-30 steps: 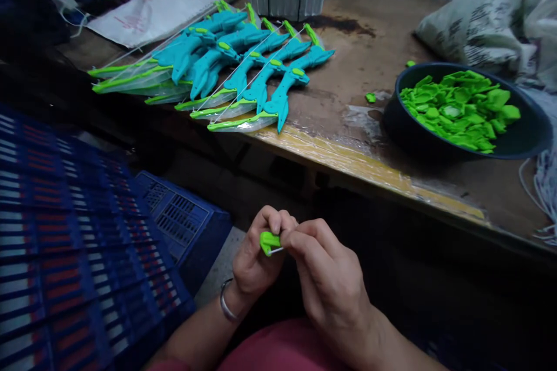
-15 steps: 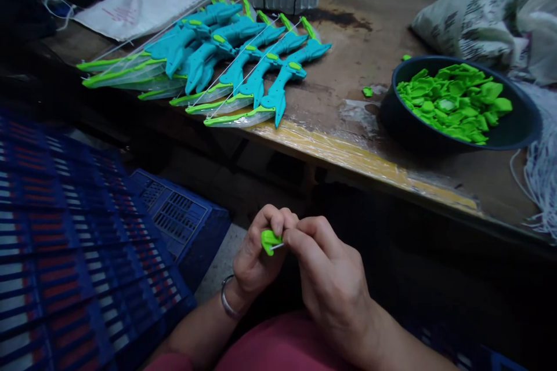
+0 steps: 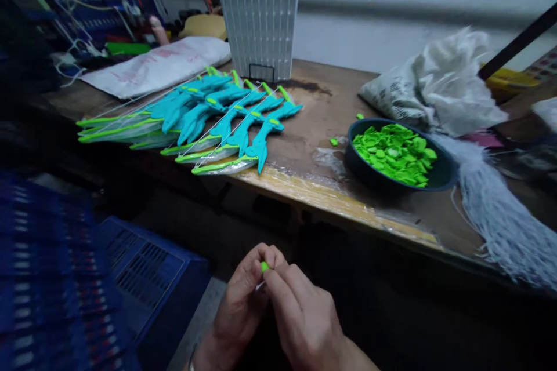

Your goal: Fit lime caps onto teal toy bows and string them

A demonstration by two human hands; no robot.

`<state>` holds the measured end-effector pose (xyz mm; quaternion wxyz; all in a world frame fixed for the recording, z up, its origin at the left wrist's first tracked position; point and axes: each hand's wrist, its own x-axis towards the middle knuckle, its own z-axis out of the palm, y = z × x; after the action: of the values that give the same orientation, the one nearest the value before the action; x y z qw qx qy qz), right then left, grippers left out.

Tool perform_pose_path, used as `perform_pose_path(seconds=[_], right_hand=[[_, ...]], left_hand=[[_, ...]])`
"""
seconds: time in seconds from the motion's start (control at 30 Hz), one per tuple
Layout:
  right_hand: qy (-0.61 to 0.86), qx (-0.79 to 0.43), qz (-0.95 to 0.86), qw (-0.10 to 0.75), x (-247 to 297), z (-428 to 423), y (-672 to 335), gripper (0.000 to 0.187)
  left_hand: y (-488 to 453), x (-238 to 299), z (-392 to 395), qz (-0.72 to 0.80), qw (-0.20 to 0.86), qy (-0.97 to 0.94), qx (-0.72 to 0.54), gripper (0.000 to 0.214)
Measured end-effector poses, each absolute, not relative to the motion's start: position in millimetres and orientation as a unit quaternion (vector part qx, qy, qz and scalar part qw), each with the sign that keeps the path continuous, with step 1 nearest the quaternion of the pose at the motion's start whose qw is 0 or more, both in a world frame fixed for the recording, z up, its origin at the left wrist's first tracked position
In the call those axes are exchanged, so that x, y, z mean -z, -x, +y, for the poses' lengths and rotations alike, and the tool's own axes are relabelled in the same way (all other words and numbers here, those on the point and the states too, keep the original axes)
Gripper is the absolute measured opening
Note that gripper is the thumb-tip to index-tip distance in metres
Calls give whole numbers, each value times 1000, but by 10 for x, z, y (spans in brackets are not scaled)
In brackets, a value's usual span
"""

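Note:
In front of my body, my left hand (image 3: 241,295) is closed on a small bright green plastic piece (image 3: 264,266), mostly covered by fingers. My right hand (image 3: 302,316) presses against it with thumb and fingers pinched together. A short bit of white string (image 3: 260,286) shows below the piece, between the two hands; my right fingertips hide where it leads. On the table beyond lie several turquoise and green toy bows (image 3: 261,139) in a row, some with white strings across them. To the right, a dark round basin (image 3: 448,177) holds many green plastic pieces (image 3: 394,153).
The wooden table (image 3: 304,185) has a taped front edge. A bundle of white strings (image 3: 500,214) hangs over it at right. Sacks (image 3: 400,90) (image 3: 161,64) lie at the back, beside a grey ribbed panel (image 3: 261,17). Blue crates (image 3: 152,278) stand low on the left.
My view has tilted up, so the table sits lower and more of the wall shows. My right fingers have moved in over the green piece, covering most of it and the string.

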<state>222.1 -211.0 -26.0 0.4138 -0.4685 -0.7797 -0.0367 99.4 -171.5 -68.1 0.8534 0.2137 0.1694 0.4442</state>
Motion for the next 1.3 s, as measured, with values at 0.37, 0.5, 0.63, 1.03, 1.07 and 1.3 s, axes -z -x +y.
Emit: perform_pose_path(seconds=[0.37,0.5,0.63,1.03,1.07,1.3], right_hand=[[462,115,-751,457,165,-1981,-2266,18],[463,24,-719,517,-233,-2049,-2418,15],[505,-33,-655,561,-383,-2051,-2593,20],[494,-99,-676,537,25,-2054,-2660,16],[485,-113,-684,533,8,-2075,-2668,16],[502,-302,-605,539,-67,-2134,-2700,8]], left_hand=[[-1034,703,-1748,304,750,-349,-472,28],[-1064,657,-1717,269,698,-447,-490,23],[-1074,541,-1653,201,693,-500,-479,27],[-1138,475,-1665,239,700,-490,-462,18],[-1141,483,-1669,249,701,-485,-459,17],[-1147,498,-1708,256,707,-483,-448,12]])
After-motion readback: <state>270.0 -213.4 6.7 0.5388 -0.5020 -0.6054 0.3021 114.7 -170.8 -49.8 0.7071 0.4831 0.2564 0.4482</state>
